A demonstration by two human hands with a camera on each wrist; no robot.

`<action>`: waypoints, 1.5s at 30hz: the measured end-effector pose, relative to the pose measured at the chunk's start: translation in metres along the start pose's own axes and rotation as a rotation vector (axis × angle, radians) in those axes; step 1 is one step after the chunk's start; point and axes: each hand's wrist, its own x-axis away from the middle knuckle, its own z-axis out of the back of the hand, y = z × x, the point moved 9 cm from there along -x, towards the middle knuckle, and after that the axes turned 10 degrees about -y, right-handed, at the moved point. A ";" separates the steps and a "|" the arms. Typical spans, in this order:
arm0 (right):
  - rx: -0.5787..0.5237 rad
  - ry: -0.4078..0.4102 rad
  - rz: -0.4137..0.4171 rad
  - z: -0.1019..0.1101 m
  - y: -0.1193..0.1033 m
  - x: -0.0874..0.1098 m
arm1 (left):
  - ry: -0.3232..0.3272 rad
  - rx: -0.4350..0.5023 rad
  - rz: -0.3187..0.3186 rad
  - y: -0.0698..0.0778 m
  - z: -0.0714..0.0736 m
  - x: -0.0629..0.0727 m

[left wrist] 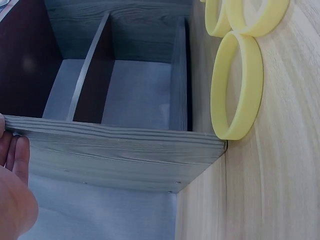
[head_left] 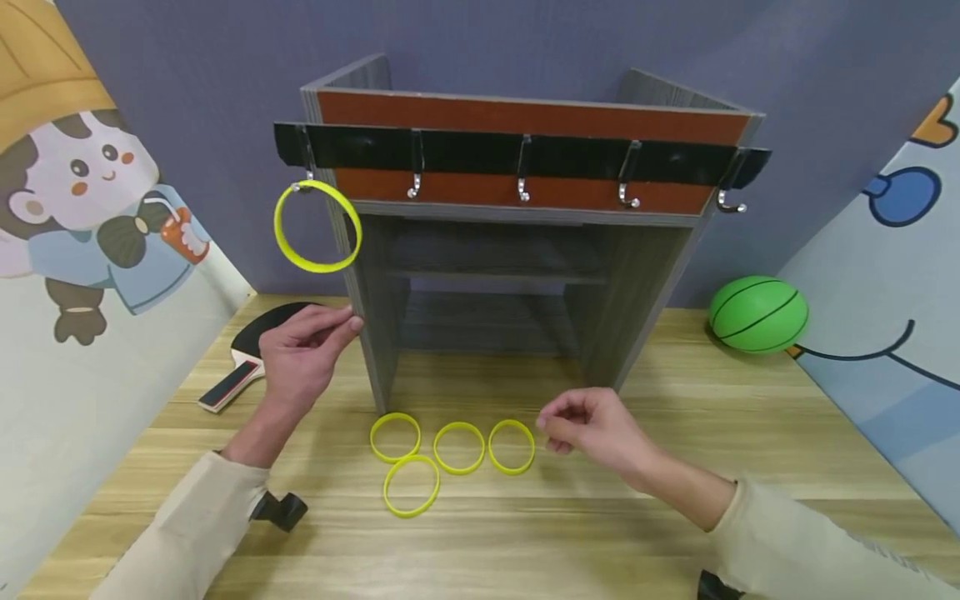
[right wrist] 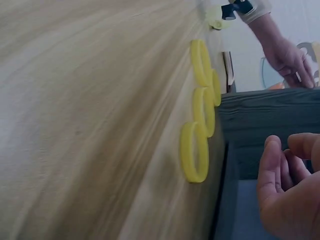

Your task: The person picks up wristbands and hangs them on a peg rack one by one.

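My left hand [head_left: 302, 357] is at the front edge of the cabinet's left side panel [head_left: 367, 333], thumb and fingertips right at the edge. Above it, a yellow ring [head_left: 321, 267] hangs from the leftmost hook of the black hook rail [head_left: 468, 154]. My right hand [head_left: 600, 429], fingers loosely curled and holding nothing, hovers just right of the rightmost yellow ring [head_left: 511, 472] on the table. Several yellow rings lie in a group before the cabinet; one ring [left wrist: 255, 85] appears beside the panel's foot in the left wrist view. The other hooks carry nothing.
The grey wooden cabinet [head_left: 645, 275] stands on the wooden table [head_left: 525, 550] against the wall. A table tennis paddle [head_left: 232, 385] lies to its left. To the right sits a green ball [head_left: 759, 314]. Printed walls flank both sides.
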 end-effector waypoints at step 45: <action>-0.070 -0.038 -0.097 -0.004 0.083 -0.024 | -0.021 -0.007 -0.012 -0.002 0.000 0.001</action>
